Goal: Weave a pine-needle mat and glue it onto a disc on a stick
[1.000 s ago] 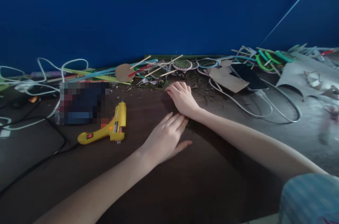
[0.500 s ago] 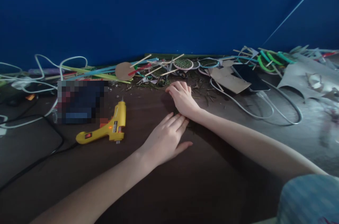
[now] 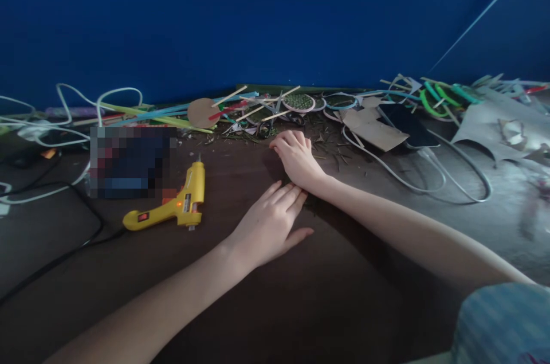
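My left hand lies flat on the dark table, palm down, with its fingers straight and thumb apart. Its fingertips meet the heel of my right hand. That right hand rests palm down, fingers slightly bent and no object visible in it; the space under the palm is hidden. Just beyond it are scissors and scattered dry plant bits. Left of my hands lies a yellow glue gun, its small orange light lit and its nozzle pointing away from me.
Along the blue wall run thin sticks, a brown cardboard disc and a round green-filled piece. A phone with a white cable and cut cardboard lie to the right. A black cord crosses the left side.
Both hands keep the same pose and place on the table. The view has shifted very slightly; nothing else has visibly moved.
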Motion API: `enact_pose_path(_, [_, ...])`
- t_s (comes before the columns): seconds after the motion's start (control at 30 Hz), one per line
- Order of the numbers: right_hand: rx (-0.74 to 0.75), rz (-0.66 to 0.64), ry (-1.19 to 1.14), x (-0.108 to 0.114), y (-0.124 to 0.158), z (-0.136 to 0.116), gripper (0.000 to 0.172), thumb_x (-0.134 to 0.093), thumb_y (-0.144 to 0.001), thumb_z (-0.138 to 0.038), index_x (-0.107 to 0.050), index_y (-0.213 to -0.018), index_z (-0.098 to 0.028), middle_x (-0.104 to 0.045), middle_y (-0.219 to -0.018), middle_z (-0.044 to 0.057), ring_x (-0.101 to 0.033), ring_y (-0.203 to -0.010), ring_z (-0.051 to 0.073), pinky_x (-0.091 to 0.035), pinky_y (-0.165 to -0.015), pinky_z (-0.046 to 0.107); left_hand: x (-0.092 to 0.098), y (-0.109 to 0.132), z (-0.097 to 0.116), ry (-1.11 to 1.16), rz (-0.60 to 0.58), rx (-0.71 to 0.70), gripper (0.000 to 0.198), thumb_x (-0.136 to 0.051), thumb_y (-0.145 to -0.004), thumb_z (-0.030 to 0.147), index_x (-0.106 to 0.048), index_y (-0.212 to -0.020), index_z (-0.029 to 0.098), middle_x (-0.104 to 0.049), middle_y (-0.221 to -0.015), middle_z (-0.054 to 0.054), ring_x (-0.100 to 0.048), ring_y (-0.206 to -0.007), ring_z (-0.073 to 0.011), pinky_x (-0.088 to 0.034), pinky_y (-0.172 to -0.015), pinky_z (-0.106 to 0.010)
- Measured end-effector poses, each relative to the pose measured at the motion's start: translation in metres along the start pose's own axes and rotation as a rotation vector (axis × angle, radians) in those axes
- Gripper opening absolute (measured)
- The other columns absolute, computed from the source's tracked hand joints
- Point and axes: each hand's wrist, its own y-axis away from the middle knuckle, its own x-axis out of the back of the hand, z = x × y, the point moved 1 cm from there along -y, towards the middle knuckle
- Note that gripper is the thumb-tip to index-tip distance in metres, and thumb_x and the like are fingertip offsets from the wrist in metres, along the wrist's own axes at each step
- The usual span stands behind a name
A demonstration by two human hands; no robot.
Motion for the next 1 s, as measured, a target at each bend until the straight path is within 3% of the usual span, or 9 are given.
enact_pose_path(1.0, [-0.013,-0.006,0.022,0.0020,0.0008,-0.0003,0.028,-0.032,-0.091,-0.015,-0.058,-0.102,-0.019,-0.054,-0.113,0.010,-0.039,-0.106,0.024,-0.033,-0.085,0.038,-0.0008,-0.0019,0.0017,-0.017,-0.005,0.007,0.052,-0.042,-0.089,0.042,-0.051,-0.124,0.004,-0.057,-0.125,-0.014,-0.049,-0.119,-0.0247,-0.031,-0.108,-0.041])
